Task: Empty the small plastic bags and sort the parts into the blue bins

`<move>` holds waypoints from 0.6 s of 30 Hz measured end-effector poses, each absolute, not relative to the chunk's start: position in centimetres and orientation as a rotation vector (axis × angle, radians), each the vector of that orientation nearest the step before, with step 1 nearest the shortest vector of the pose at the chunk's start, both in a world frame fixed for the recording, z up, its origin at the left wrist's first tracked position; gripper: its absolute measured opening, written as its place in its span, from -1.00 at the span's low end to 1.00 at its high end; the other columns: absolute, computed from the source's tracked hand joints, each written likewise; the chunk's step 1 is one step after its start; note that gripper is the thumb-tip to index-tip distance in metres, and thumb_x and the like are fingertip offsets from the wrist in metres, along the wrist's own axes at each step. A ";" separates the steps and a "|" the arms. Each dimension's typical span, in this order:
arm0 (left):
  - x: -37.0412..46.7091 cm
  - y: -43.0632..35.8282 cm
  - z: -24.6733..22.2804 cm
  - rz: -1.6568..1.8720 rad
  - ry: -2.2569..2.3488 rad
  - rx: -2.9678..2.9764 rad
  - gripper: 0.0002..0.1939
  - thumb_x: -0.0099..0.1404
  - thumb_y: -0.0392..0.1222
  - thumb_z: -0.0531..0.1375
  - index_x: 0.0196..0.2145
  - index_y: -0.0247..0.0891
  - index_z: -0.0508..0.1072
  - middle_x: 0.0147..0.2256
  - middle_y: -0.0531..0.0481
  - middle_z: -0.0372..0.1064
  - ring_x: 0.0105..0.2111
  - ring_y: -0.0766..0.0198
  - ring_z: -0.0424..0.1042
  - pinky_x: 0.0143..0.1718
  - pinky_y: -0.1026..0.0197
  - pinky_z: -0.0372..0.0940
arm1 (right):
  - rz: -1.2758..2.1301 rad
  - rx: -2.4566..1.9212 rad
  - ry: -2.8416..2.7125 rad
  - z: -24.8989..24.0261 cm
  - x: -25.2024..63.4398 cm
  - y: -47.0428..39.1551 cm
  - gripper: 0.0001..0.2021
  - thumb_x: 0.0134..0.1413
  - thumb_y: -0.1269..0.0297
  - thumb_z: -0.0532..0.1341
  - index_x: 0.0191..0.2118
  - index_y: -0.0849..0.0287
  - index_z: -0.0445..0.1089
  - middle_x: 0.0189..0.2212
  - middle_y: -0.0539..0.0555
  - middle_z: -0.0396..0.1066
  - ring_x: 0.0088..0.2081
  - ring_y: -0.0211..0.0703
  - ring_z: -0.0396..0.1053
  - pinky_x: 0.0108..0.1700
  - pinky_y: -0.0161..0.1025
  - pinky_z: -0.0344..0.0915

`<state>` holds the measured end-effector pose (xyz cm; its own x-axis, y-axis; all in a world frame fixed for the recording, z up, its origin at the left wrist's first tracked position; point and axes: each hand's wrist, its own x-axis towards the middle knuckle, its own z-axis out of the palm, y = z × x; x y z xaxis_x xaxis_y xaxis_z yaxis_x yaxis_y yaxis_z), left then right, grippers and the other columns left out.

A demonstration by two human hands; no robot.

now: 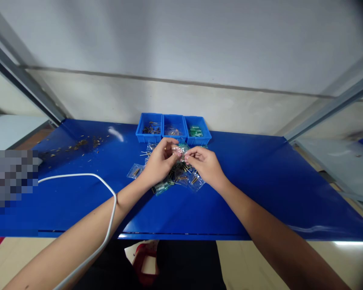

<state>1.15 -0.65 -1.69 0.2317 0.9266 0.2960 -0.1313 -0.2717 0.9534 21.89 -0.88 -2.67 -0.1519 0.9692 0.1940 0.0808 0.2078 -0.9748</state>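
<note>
Faces a broad pale wall [181,96] across a blue table [275,173], with metal posts [329,108] at either side. Has a white cable [78,175] running over the table's left part and along the left forearm [78,225]. Has three blue bins standing in a row toward the table's far edge: thin dark pieces in the left bin [147,138], clear film and small pieces in the middle bin [173,119], green pieces in the right bin [198,141]. Works just in front of these, over a loose heap [163,187] of packets and thin rods. Holds a small clear packet [183,148] over the heap, between left hand [159,164] and right hand [206,164]. Presses right thumb and forefinger together, apparently pinching the packet's edge; curls left thumb and fingers inward at the opposite side, but cannot tell how closely. Has brownish scraps [82,143] scattered at far left. Judging by the hands, seems busy handling one packet; calls next for steady fingertips and a light hold on slippery film
</note>
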 end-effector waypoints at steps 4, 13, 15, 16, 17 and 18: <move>1.2 -0.5 -1.7 1.221 0.795 1.389 -0.54 0.38 -0.15 0.52 0.11 -0.16 0.45 -0.24 0.00 0.64 -0.25 0.13 0.68 -0.15 0.08 0.57 | 1.096 -1.095 -1.425 -2.6 22.0 -0.9 -0.71 0.19 0.01 0.56 -0.32 0.01 0.52 -0.41 0.05 0.61 -0.35 0.00 0.57 -0.22 -0.02 0.56; 1.2 -0.8 -1.1 1.152 0.888 1.431 -0.80 0.39 -0.08 0.49 -0.15 -0.23 0.66 -0.35 -0.01 0.65 -0.34 0.20 0.62 -0.20 0.11 0.55 | 1.217 -1.077 -1.401 -2.5 21.7 -0.9 -0.66 0.11 -0.07 0.60 -0.22 0.01 0.57 -0.40 0.05 0.62 -0.32 0.05 0.63 -0.32 -0.07 0.55; 1.2 -0.9 -1.0 1.155 0.906 1.433 -0.81 0.38 -0.08 0.49 -0.17 -0.23 0.66 -0.36 -0.01 0.65 -0.35 0.20 0.61 -0.22 0.13 0.53 | 1.215 -1.085 -1.416 -2.3 21.8 -0.9 -0.67 0.11 -0.06 0.59 -0.26 0.02 0.59 -0.42 0.05 0.61 -0.34 0.04 0.61 -0.30 -0.05 0.57; 1.2 -1.0 -0.9 1.155 0.908 1.434 -0.81 0.38 -0.08 0.49 -0.18 -0.23 0.66 -0.36 -0.01 0.65 -0.35 0.21 0.61 -0.22 0.14 0.53 | 1.215 -1.087 -1.421 -2.3 21.8 -0.9 -0.68 0.10 -0.06 0.59 -0.28 0.02 0.58 -0.43 0.05 0.60 -0.35 0.04 0.60 -0.28 -0.03 0.57; 1.3 -1.0 -0.9 1.154 0.908 1.436 -0.81 0.39 -0.08 0.49 -0.18 -0.23 0.67 -0.36 -0.01 0.65 -0.35 0.20 0.61 -0.23 0.14 0.52 | 1.214 -1.087 -1.422 -2.3 21.9 -0.9 -0.68 0.10 -0.05 0.60 -0.30 0.01 0.57 -0.42 0.05 0.61 -0.36 0.03 0.59 -0.27 -0.02 0.58; 1.3 -1.0 -0.9 1.153 0.908 1.440 -0.82 0.40 -0.08 0.49 -0.18 -0.23 0.68 -0.36 -0.02 0.66 -0.35 0.20 0.61 -0.23 0.14 0.52 | 1.212 -1.088 -1.420 -2.2 21.9 -0.9 -0.68 0.10 -0.05 0.60 -0.30 0.00 0.57 -0.42 0.05 0.61 -0.36 0.03 0.58 -0.27 -0.01 0.58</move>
<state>1.28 -1.01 -0.89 0.2529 0.9496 0.1852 -0.0427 -0.1803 0.9827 21.89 -0.93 -2.24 -0.1621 0.9810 0.1065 0.0492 0.1158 -0.9921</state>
